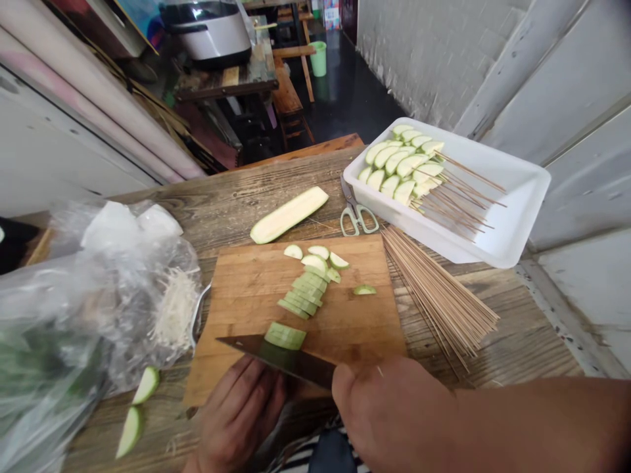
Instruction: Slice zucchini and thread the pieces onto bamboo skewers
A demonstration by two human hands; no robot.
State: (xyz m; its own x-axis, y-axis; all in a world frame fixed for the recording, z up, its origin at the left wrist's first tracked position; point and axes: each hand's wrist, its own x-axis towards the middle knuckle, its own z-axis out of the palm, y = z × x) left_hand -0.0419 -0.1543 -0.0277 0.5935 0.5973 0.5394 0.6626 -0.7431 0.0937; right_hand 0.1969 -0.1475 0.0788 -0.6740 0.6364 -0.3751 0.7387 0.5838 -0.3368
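My right hand (389,414) is closed around the handle of a black-bladed kitchen knife (280,358), whose blade lies across the wooden cutting board (355,328). The blade is right against a chunk of peeled pale green zucchini (284,336). My left hand (236,414) rests below the blade at the board's near edge, its fingers apart and partly hidden. Sliced zucchini pieces (303,292) lie fanned in a row up the board. A long zucchini half (288,215) lies on the table beyond the board.
A white plastic tray (497,223) holds zucchini slices on bamboo skewers (399,164). Loose skewers (444,295) and green-handled scissors (355,213) lie on the wooden table (221,210). A clear plastic bag (133,295) bulges at left, beside zucchini wedges (146,385).
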